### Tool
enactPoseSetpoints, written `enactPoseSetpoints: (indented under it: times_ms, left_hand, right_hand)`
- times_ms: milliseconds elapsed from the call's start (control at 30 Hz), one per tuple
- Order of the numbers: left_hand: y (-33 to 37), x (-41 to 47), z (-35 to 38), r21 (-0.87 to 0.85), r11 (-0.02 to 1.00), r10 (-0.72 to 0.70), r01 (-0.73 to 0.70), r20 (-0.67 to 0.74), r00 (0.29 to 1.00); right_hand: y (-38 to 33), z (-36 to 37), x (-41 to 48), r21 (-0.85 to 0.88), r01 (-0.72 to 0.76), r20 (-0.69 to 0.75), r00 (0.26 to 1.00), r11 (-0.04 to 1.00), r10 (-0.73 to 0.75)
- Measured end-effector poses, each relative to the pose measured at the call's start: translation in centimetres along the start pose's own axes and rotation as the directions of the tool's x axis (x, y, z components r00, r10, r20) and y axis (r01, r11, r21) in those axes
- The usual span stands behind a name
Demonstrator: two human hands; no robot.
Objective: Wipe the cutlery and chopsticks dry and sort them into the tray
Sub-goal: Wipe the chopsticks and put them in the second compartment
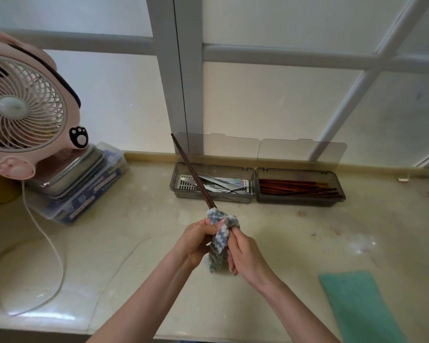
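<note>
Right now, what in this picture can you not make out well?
Head view:
- The dark brown wooden chopstick: its lower end is hidden inside the grey-and-white checked cloth that the left hand and right hand grip; one stick or two is unclear.
- The metal cutlery in the grey plastic tray: overlapping, too small to sort by type.
- The pink fan: cut off by the left edge.
- The green cloth: cut off by the bottom edge.

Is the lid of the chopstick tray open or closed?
Open. The clear lid stands upright behind the chopstick tray, and the chopsticks inside it lie uncovered.
</note>
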State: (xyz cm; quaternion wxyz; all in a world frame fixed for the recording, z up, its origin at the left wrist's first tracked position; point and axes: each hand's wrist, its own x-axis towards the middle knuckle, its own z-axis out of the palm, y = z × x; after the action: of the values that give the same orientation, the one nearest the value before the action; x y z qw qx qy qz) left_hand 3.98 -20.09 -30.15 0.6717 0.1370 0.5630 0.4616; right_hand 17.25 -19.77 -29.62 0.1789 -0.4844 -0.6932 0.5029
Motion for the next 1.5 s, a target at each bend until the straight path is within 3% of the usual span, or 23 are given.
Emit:
enactPoseSetpoints:
  times_ms: [200,367,600,933,1033,1133,1233,1300,1400,1500]
  left_hand:
    - [1.5,0.6,-0.7,-0.109,0.994,0.014,-0.023,-0.079,0.997]
    - [1.7,1.3,-0.8,-0.137,0.988,0.054,-0.070,-0.119,0.991]
    - [1.9,2.3,-0.4,-0.091,0.996,-0.002,-0.016,-0.199,0.980]
    - [8.1,2.6,-2.8,-0.275,0.954,0.033,-0.116,-0.290,0.957]
    - [9.3,2.5,-3.6,-0.293,0.924,0.131,-0.244,-0.356,0.925]
    - [9.8,1.7,-3.9,-0.250,0.897,0.244,-0.364,-0.406,0.881]
    - [8.6,1.3,-1.9,-0.090,0.941,0.298,-0.326,-0.235,0.925]
    - [7.4,1.4,0.2,-0.040,0.954,0.288,-0.297,-0.155,0.945]
    - [5.9,1.8,2.3,0.085,0.949,0.312,-0.302,-0.152,0.938]
    - [4.7,2.0,3.7,0.167,0.941,0.322,-0.294,-0.178,0.930]
  right_hand:
    - [0.2,0.4,-0.5,0.118,0.055,-0.057,0.997,0.991,-0.048]
    - [0.4,0.4,-0.8,0.296,-0.001,0.005,1.000,0.955,0.000]
    - [1.2,-1.0,0.0,0.328,0.013,0.012,1.000,0.945,-0.018]
    - [3.1,-7.6,-1.0,0.300,-0.091,0.221,0.975,0.949,0.023]
    - [6.0,-11.1,-0.8,0.208,-0.133,0.225,0.971,0.969,0.085]
    - [10.1,-15.5,-0.3,0.083,-0.194,0.081,0.979,0.978,0.187]
    - [13.7,-20.4,1.3,-0.131,-0.251,-0.131,0.963,0.959,0.234]
    - [15.5,-23.6,3.0,-0.336,-0.282,-0.202,0.953,0.898,0.224]
    - [16.6,-27.2,5.1,-0.586,-0.300,-0.218,0.953,0.753,0.210]
    - [16.4,-30.0,6.7,-0.686,-0.285,-0.207,0.958,0.670,0.197]
